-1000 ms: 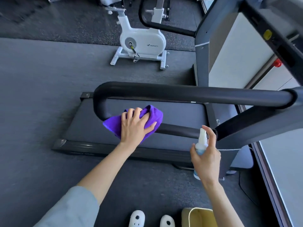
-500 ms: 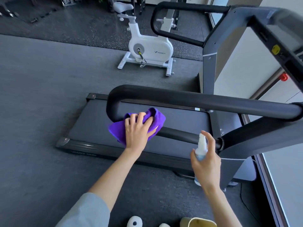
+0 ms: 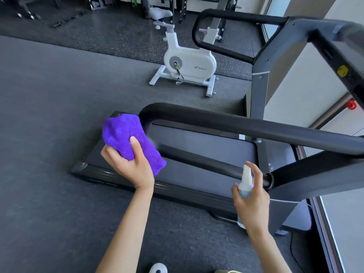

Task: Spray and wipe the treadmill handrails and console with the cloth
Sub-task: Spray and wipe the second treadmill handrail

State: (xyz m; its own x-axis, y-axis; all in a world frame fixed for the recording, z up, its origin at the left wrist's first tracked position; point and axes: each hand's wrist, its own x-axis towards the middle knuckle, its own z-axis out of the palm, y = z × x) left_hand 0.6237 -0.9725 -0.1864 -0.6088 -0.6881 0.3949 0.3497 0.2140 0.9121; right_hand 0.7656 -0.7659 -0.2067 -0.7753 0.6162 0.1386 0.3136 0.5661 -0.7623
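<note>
The white exercise bike [image 3: 189,62] carries a dark brand mark on its side housing, reading roughly "MERACH". The first letters are blurred. No other text can be read.

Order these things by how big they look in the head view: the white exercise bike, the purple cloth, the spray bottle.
1. White exercise bike, though it stands farthest away.
2. Purple cloth, held in the left hand.
3. Spray bottle, partly hidden by the right hand, so its full size is unsure.

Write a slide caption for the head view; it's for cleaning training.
Left hand holds purple cloth by treadmill handrail; right hand grips spray bottle.
</note>
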